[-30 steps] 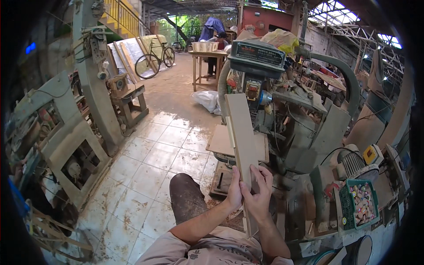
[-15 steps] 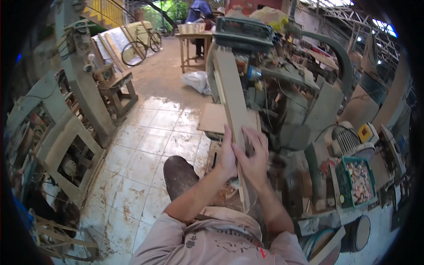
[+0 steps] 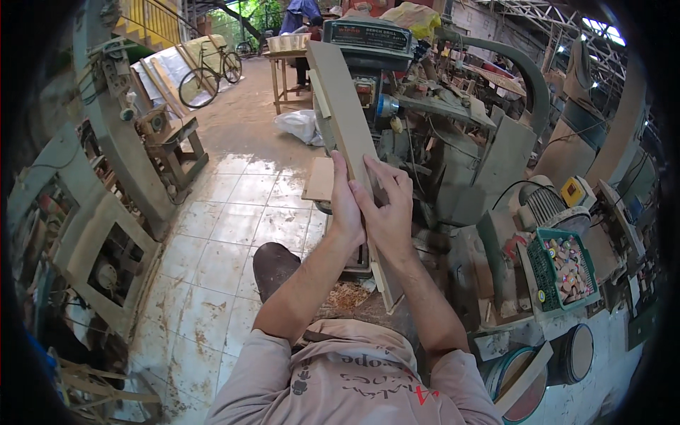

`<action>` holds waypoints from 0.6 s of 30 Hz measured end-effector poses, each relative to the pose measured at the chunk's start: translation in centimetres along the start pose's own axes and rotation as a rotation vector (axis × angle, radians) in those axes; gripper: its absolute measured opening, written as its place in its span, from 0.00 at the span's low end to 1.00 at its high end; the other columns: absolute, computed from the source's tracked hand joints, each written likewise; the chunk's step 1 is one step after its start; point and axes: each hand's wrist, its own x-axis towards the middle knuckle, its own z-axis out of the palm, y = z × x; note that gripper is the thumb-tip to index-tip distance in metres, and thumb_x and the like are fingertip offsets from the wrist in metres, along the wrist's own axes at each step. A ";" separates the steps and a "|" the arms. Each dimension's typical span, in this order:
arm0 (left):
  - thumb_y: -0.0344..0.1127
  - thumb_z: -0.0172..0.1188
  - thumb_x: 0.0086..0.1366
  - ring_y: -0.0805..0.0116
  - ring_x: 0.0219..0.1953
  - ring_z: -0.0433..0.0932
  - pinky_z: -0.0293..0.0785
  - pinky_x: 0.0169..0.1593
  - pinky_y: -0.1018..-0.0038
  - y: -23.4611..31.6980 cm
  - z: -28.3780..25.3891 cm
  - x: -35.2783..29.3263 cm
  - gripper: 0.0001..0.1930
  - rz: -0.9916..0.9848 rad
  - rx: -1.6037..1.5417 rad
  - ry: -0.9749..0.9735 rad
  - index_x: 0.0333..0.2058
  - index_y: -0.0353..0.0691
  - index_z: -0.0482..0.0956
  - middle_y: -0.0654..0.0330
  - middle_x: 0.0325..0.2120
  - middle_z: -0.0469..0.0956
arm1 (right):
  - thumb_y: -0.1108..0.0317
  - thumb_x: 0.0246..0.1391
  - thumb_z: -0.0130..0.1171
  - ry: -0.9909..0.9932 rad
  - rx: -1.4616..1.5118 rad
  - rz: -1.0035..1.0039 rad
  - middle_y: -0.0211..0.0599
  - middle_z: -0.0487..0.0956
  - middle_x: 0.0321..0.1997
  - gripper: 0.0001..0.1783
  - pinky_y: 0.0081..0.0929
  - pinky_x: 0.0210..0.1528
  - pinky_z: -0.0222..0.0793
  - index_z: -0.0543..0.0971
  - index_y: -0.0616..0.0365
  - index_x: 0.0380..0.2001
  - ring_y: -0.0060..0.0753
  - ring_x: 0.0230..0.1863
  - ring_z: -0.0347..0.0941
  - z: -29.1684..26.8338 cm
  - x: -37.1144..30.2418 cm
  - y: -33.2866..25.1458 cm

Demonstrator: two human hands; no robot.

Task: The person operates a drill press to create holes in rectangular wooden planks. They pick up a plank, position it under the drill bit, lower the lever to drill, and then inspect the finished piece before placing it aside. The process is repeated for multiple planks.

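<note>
A long pale wooden board (image 3: 345, 106) with a narrow strip (image 3: 320, 92) along its left side slants up and away in front of me. My left hand (image 3: 347, 202) is closed around its left edge. My right hand (image 3: 389, 202) grips the right edge just beside it, the two thumbs close together. The board's near end comes down close to my waist, between my forearms; its far end overlaps the dark head of a drill press (image 3: 368, 37). A flat wooden piece (image 3: 319, 178) on the machine's table shows left of the board. Wood shavings (image 3: 348, 295) lie below my wrists.
To the right stand a green crate (image 3: 545, 283) of small wooden pieces, a motor (image 3: 549, 209) and round drums (image 3: 572, 354). Frames and a post (image 3: 124, 134) line the left side. Farther off are a table (image 3: 283, 81), a bicycle (image 3: 212, 74), a white bag (image 3: 299, 126) and a person.
Both hands have risen and shifted slightly left with the board, whose far end now reaches higher across the drill press. The grip looks the same, and the whole view has shifted a little.
</note>
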 end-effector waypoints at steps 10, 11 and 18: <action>0.63 0.33 0.68 0.64 0.41 0.75 0.74 0.46 0.66 0.5 0.1 0.4 0.30 0.048 0.005 0.024 0.47 0.42 0.69 0.57 0.38 0.74 | 0.58 0.47 0.65 -0.041 0.052 0.044 0.46 0.70 0.45 0.26 0.36 0.53 0.61 0.76 0.56 0.50 0.44 0.50 0.64 -0.2 -0.2 0.2; 0.63 0.33 0.68 0.64 0.40 0.75 0.74 0.45 0.66 0.7 0.1 0.4 0.30 0.054 0.011 0.030 0.47 0.42 0.69 0.57 0.37 0.74 | 0.58 0.47 0.65 -0.056 0.061 0.049 0.46 0.70 0.45 0.26 0.36 0.53 0.61 0.76 0.56 0.50 0.44 0.49 0.64 -0.2 -0.4 0.2; 0.63 0.34 0.68 0.64 0.38 0.76 0.75 0.43 0.66 1.1 -0.2 0.9 0.30 0.063 0.011 0.007 0.45 0.41 0.69 0.57 0.35 0.74 | 0.66 0.46 0.65 -0.030 0.009 0.011 0.39 0.72 0.44 0.24 0.32 0.52 0.60 0.77 0.57 0.49 0.38 0.47 0.66 0.1 -0.6 0.3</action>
